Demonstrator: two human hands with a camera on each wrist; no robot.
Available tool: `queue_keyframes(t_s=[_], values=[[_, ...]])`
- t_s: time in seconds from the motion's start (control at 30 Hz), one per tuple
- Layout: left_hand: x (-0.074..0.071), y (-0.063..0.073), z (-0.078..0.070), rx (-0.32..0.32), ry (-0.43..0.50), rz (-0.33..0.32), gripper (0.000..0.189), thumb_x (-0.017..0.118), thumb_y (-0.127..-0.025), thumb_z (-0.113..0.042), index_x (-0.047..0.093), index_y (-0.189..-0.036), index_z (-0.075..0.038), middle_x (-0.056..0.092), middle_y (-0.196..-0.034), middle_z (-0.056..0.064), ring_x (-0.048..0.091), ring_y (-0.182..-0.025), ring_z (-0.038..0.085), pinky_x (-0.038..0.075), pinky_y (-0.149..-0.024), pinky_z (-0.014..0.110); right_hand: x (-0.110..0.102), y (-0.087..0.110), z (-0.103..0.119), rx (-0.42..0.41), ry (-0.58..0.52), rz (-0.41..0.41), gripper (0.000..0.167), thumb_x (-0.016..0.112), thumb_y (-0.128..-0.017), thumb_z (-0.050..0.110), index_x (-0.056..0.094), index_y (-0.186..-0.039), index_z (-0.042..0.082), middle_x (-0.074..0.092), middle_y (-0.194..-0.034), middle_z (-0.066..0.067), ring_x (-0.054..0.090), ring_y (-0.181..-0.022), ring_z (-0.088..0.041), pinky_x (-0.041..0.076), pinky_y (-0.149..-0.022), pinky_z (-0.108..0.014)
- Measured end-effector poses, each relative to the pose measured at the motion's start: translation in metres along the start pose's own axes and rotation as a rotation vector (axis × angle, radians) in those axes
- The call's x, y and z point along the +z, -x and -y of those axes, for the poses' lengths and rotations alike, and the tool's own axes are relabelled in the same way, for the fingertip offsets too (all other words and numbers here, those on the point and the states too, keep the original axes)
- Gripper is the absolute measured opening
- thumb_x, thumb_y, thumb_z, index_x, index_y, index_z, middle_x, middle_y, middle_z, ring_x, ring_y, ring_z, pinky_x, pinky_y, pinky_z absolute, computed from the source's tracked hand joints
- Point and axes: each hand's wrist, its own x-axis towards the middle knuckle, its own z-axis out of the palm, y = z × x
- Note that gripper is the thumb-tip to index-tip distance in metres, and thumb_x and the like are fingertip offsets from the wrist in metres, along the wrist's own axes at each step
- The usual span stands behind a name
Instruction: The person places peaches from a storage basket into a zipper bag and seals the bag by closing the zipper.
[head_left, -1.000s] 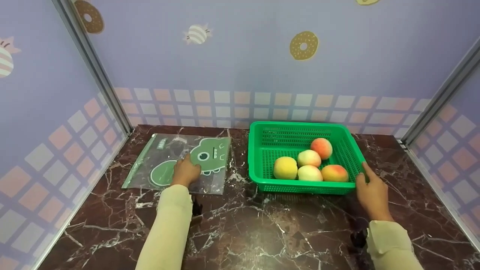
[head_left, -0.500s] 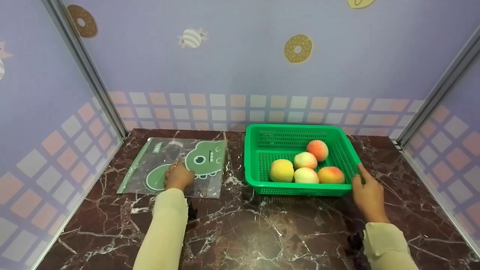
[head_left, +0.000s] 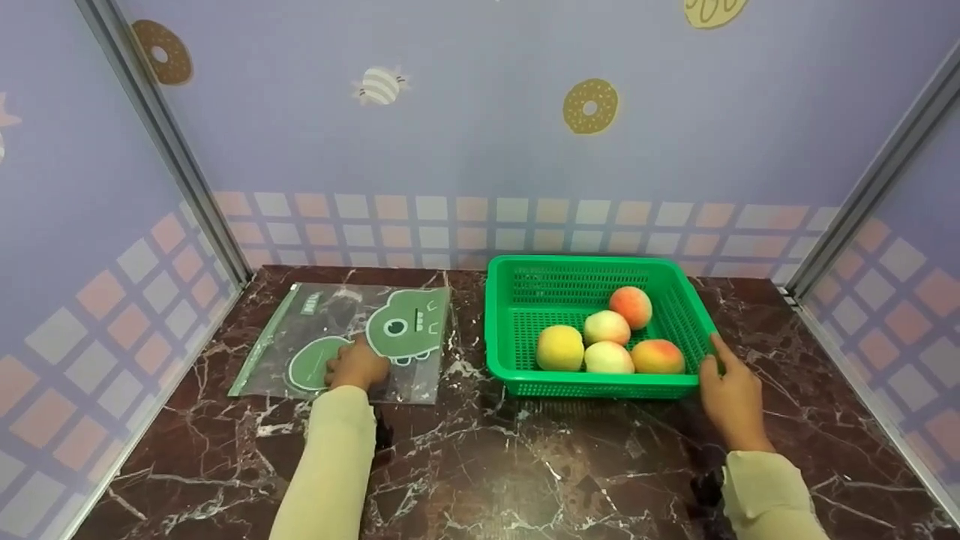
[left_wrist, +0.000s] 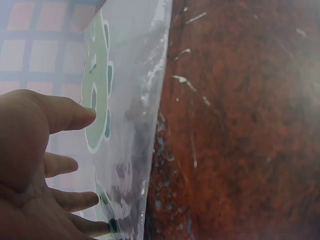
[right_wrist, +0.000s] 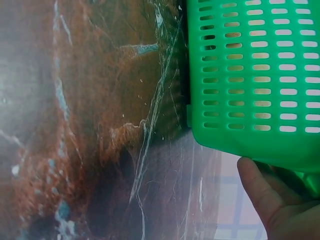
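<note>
A clear zip bag (head_left: 409,379) with a green one-eyed cartoon creature lies flat on the left side of the table. My left hand (head_left: 358,365) rests over its middle, fingertips on the print; in the left wrist view the thumb and fingers (left_wrist: 75,200) are spread apart against the plastic. On the right stands a green plastic basket (head_left: 517,277) holding several peaches (head_left: 609,328), some pale yellow, some red-orange. My right hand (head_left: 733,394) touches its near right corner, index finger along the side. In the right wrist view the thumb (right_wrist: 255,182) lies against the basket's side wall.
The dark red marble-patterned table (head_left: 480,465) is bounded by a patterned wall (head_left: 465,135) close behind the bag and basket. Side panels with metal corner posts (head_left: 161,142) stand left and right.
My left hand has drawn slightly back toward me over the bag, off the creature's head. The right hand keeps its place at the basket. The head view has shifted slightly.
</note>
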Motion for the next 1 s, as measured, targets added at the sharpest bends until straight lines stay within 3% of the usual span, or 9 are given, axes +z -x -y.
queue_keyframes(t_s=[0.27, 0.6, 0.87, 1.0], values=[[0.0039, 0.0051, -0.0022, 0.015, -0.014, 0.006, 0.062, 0.046, -0.096, -0.028, 0.029, -0.15, -0.005, 0.019, -0.145, 0.042, 0.01, -0.132, 0.066, 0.016, -0.102, 0.076, -0.0006, 0.0019, 0.0, 0.005, -0.005, 0.004, 0.053, 0.026, -0.102, 0.036, 0.03, -0.153, 0.022, 0.051, -0.069, -0.013, 0.026, -0.041, -0.012, 0.035, -0.047, -0.032], [0.0037, 0.0059, -0.0035, -0.01, -0.064, 0.04, 0.054, 0.047, -0.094, -0.02, 0.043, -0.141, 0.005, 0.013, -0.148, 0.043, 0.002, -0.134, 0.068, 0.013, -0.104, 0.077, 0.0004, 0.0014, -0.0004, -0.01, -0.005, -0.008, 0.053, 0.026, -0.102, 0.036, 0.031, -0.153, 0.022, 0.057, -0.09, -0.024, 0.027, -0.042, -0.013, 0.034, -0.051, -0.033], [0.0029, 0.0073, -0.0033, 0.006, -0.103, 0.06, 0.048, 0.047, -0.094, -0.017, 0.049, -0.136, 0.006, 0.015, -0.146, 0.044, 0.002, -0.134, 0.068, 0.014, -0.103, 0.077, 0.0025, 0.0024, -0.0011, -0.008, -0.009, -0.029, 0.052, 0.026, -0.102, 0.034, 0.032, -0.152, 0.023, 0.06, -0.095, -0.026, 0.026, -0.04, -0.013, 0.035, -0.047, -0.032], [0.0014, 0.0079, -0.0029, 0.013, -0.107, 0.062, 0.049, 0.046, -0.093, -0.016, 0.047, -0.137, 0.005, 0.016, -0.145, 0.044, 0.003, -0.134, 0.068, 0.015, -0.103, 0.077, 0.0021, 0.0016, -0.0019, -0.013, -0.016, -0.015, 0.053, 0.025, -0.101, 0.034, 0.031, -0.153, 0.022, 0.051, -0.136, -0.03, 0.027, -0.041, -0.015, 0.034, -0.052, -0.034]])
